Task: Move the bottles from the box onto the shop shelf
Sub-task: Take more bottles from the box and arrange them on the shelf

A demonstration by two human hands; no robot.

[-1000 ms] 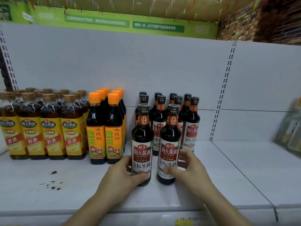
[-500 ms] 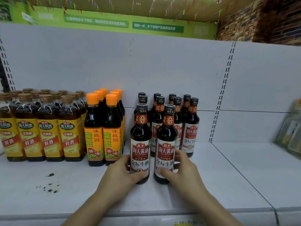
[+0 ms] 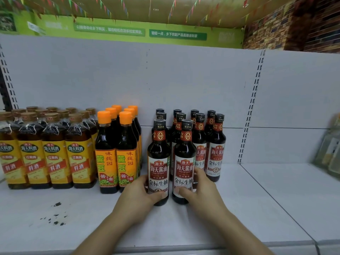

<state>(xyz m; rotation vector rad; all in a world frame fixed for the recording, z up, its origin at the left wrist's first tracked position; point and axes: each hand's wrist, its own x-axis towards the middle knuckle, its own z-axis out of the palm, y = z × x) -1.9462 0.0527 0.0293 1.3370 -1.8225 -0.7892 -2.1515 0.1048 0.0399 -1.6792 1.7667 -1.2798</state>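
Two dark soy sauce bottles with red and white labels stand upright on the white shelf [image 3: 248, 208], in front of several more of the same kind [image 3: 215, 144]. My left hand [image 3: 139, 197] grips the lower part of the left bottle [image 3: 159, 162], thumb across its front. The right bottle [image 3: 184, 162] is held near its base by my right hand [image 3: 204, 192], fingers wrapped behind it. The two bottles stand close together without touching. No box is in view.
Orange-capped soy sauce bottles [image 3: 116, 153] stand just left of my left hand, with yellow-labelled cooking wine bottles [image 3: 53, 153] further left. Dark specks [image 3: 55, 216] lie on the shelf front left. Pale bottles [image 3: 331, 150] stand at the far right; bare shelf lies between.
Both hands have slid the two front bottles a little further back on the shelf, closer to the rows behind. The grips are the same.
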